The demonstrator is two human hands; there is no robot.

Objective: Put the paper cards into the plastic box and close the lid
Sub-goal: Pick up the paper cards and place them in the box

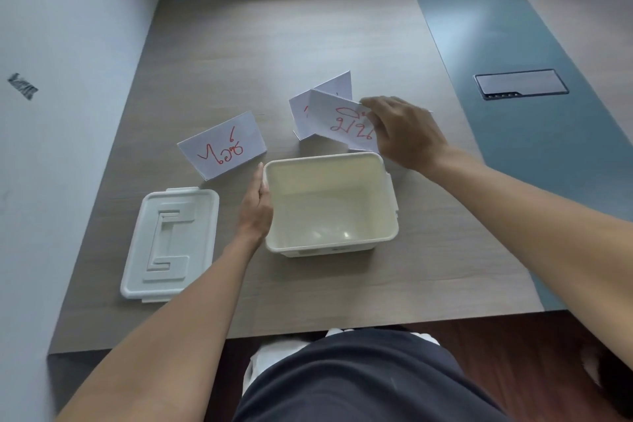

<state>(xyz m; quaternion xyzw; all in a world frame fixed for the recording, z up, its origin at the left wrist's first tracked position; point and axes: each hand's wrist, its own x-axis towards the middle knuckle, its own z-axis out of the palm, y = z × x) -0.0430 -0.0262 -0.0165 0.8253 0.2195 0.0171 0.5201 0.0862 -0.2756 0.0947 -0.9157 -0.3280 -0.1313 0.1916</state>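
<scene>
An open cream plastic box (388,212) stands in the middle of the wooden table, with nothing inside. My left hand (257,205) lies flat against its left wall. My right hand (404,132) grips a folded white paper card with red writing (342,123), lifted and tilted just beyond the box's far rim. A second folded card (334,86) stands right behind it, partly hidden. A third card with red writing (222,146) stands to the left of the box. The white lid (171,243) lies flat on the table at the left.
A dark rectangular hatch (520,84) sits flush in the blue strip of the table (513,27) at the right. A pale wall (51,113) borders the table on the left. The table's near edge (308,325) runs just above my lap.
</scene>
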